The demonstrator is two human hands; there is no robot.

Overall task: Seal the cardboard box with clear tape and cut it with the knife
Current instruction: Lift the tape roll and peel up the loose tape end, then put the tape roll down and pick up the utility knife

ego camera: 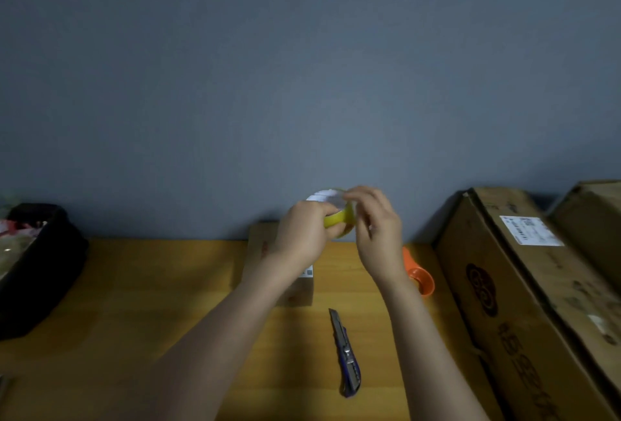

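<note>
Both hands are raised above the wooden table (151,313), holding a roll of tape (339,217) with a yellowish side and a white core. My left hand (302,236) grips the roll from the left. My right hand (376,229) pinches at the roll's top edge with its fingertips. Under my left forearm a small cardboard box (262,249) lies on the table, mostly hidden. A blue utility knife (346,353) lies on the table in front of the box, between my forearms, untouched.
An orange plastic object (420,276) lies right of the small box. Large cardboard boxes (524,286) stand along the right side. A black bin (37,269) with wrappers sits at the left. A grey wall (302,84) rises behind the table.
</note>
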